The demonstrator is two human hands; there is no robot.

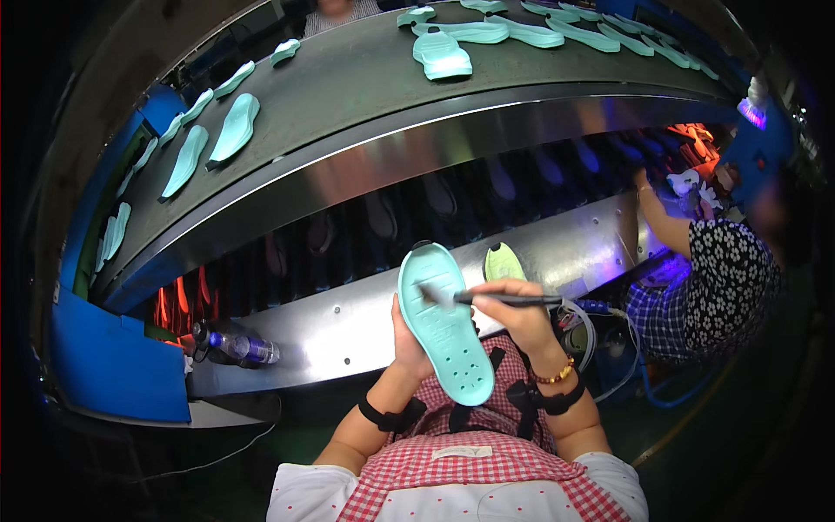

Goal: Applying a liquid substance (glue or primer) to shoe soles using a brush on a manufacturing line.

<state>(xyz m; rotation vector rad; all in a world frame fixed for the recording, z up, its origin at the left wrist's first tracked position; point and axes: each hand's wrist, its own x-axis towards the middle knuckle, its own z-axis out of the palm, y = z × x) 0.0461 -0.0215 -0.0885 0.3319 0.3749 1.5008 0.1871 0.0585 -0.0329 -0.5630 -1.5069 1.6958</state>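
Note:
A mint-green shoe sole with small holes at its near end and a black patch at its far tip lies tilted before me. My left hand grips its left edge, the fingers mostly hidden beneath. In my right hand is a brush with a black handle, held between thumb and fingers. Its pale bristles touch the ridged upper half of the sole. Just beyond my right hand, a yellow-green sole rests near the metal ledge, partly covered by the hand.
A dark conveyor belt carries several mint soles. Below it, more soles lie in a dim, red-lit lower track. A metal ledge runs in front, with bottles at its left. At right a co-worker reaches toward the lower track. White tubing hangs beside my right wrist.

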